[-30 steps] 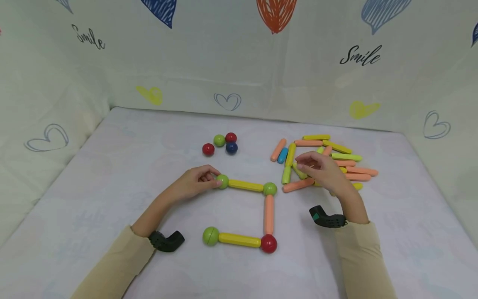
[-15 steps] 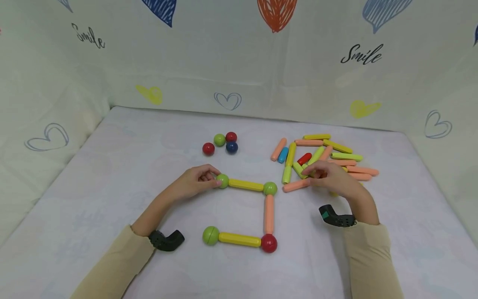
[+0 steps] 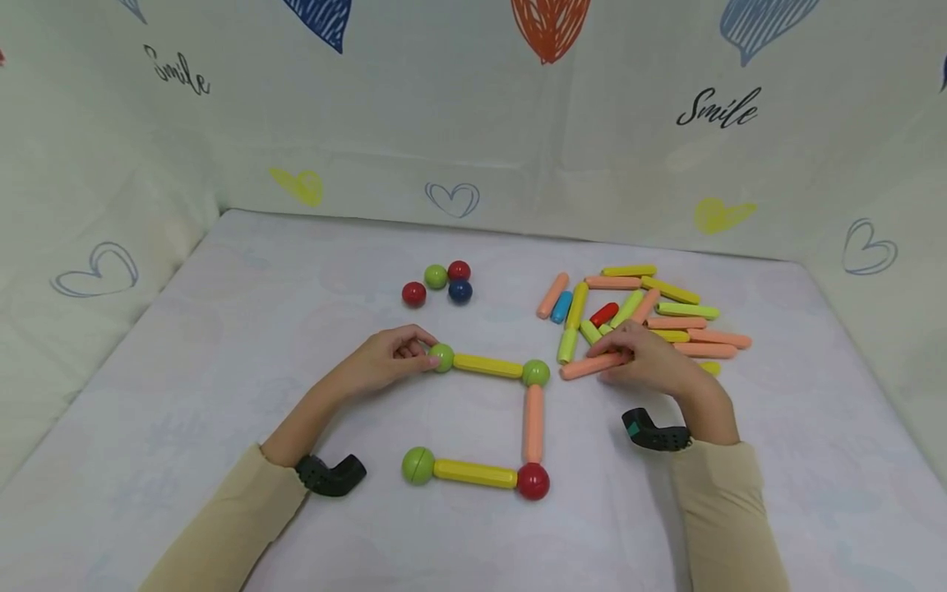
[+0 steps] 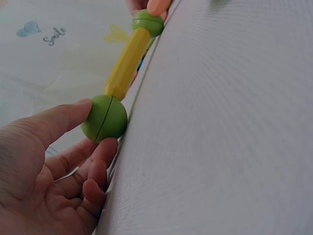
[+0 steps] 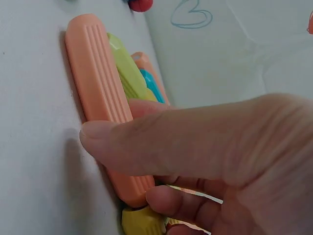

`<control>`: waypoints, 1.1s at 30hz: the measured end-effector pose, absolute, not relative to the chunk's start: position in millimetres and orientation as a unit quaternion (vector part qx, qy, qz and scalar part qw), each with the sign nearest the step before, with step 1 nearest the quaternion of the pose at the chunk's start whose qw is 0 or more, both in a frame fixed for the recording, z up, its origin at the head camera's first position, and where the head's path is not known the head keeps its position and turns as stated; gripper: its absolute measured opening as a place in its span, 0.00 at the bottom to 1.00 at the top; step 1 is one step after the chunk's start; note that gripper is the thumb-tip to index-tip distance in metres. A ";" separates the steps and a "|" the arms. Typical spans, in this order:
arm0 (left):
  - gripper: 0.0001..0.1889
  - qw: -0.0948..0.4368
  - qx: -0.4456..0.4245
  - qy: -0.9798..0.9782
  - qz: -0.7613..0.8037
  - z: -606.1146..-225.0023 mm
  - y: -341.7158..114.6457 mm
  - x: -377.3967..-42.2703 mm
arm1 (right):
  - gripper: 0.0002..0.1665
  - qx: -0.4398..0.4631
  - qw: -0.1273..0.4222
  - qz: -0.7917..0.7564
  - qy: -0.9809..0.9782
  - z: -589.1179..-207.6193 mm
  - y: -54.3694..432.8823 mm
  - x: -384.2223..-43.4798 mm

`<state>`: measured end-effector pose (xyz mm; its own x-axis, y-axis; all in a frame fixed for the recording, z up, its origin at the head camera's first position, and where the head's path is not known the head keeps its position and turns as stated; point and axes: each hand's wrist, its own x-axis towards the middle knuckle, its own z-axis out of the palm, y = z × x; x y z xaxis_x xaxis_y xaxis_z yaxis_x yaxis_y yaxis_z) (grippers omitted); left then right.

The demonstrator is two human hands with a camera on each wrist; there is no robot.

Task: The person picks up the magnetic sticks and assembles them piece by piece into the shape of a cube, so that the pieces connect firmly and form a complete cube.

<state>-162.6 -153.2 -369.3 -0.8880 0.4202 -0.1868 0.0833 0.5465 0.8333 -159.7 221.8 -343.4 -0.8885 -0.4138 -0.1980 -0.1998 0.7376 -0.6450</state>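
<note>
With thumb and fingers, my left hand (image 3: 381, 362) pinches a green ball (image 4: 104, 119) at the left end of a yellow stick (image 3: 488, 367). That stick runs to another green ball (image 3: 536, 373), from which an orange stick (image 3: 533, 423) leads down to a red ball (image 3: 533, 482). A second yellow stick (image 3: 475, 474) joins the red ball to a split-line green ball (image 3: 418, 465). My right hand (image 3: 654, 358) pinches a loose orange stick (image 5: 93, 63) at the pile's front edge, thumb across its ridged side. In the head view the fingers hide its right end.
Loose yellow, orange and lime sticks lie piled at the right, with a short red stick (image 3: 604, 313) and a blue stick (image 3: 561, 307). Behind the joined shape sit two red balls, a green ball (image 3: 436, 276) and a dark blue ball (image 3: 460, 291).
My right hand has come down from above the pile onto the front orange stick and now grips it, uncovering the red stick. The left hand keeps its hold on the green ball.
</note>
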 end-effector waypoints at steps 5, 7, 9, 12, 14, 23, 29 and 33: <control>0.16 0.188 0.144 0.859 0.455 -368.8 -153.2 -162.7 | 0.13 -0.157 0.168 -0.276 0.933 -341.0 212.7 -160.6; 0.16 0.188 0.142 0.859 0.455 -368.9 -152.9 -162.8 | 0.12 -0.160 0.165 -0.260 0.938 -340.0 210.3 -161.0; 0.17 0.187 0.144 0.858 0.455 -368.7 -152.7 -162.8 | 0.11 -0.161 0.161 -0.255 0.940 -339.2 209.8 -160.7; 0.17 0.187 0.143 0.859 0.454 -369.6 -152.6 -163.4 | 0.11 -0.161 0.158 -0.259 0.939 -337.0 211.0 -159.5; 0.17 0.185 0.144 0.859 0.455 -369.6 -152.7 -163.2 | 0.09 -0.159 0.154 -0.263 0.939 -335.7 213.0 -158.9; 0.17 0.183 0.141 0.859 0.457 -368.3 -153.3 -161.7 | 0.10 -0.123 0.145 -0.290 0.938 -326.1 221.4 -155.9; 0.18 0.189 0.136 0.859 0.456 -366.5 -152.7 -160.5 | 0.16 -0.124 0.144 -0.350 0.917 -316.9 196.8 -151.6; 0.18 0.192 0.138 0.859 0.455 -365.4 -152.2 -160.7 | 0.17 -0.150 0.168 -0.421 0.879 -310.3 163.4 -143.1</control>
<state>-160.7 -152.2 -365.4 -0.8884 0.4112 -0.2039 0.0624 0.5484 0.8339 -143.1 163.4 -310.3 -0.8985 -0.4049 -0.1693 -0.1219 0.6007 -0.7901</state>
